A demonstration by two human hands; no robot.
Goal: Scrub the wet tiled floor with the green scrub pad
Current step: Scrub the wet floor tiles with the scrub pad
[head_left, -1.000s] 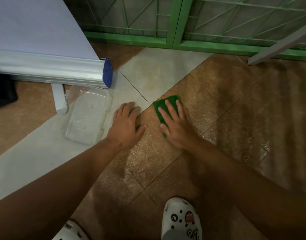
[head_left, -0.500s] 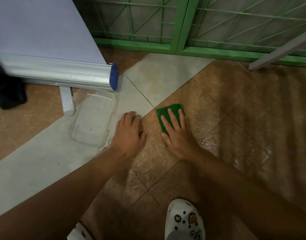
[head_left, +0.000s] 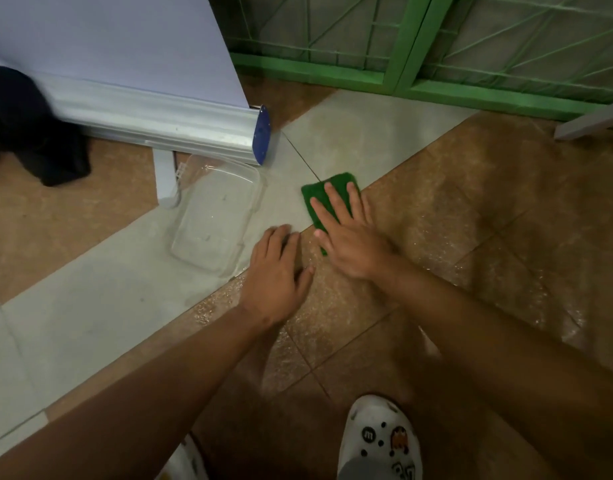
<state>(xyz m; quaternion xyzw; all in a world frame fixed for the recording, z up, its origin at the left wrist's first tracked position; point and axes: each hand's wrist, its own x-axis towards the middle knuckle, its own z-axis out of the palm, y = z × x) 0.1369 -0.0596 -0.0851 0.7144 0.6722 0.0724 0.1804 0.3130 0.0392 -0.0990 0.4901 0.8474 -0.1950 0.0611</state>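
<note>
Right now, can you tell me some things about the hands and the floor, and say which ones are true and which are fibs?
1. The right hand presses flat on the green scrub pad. True.
2. The left hand holds the scrub pad. False: it rests on the tiled floor beside the pad and holds nothing.
3. A clear plastic container sits on the floor to the left of the left hand. True.
4. The scrub pad lies inside the container. False: it lies on the floor, apart from the container.
5. The brown tiles shine with wet patches. True.
6. The shoe in view is black. False: it is white with small charms.
</note>
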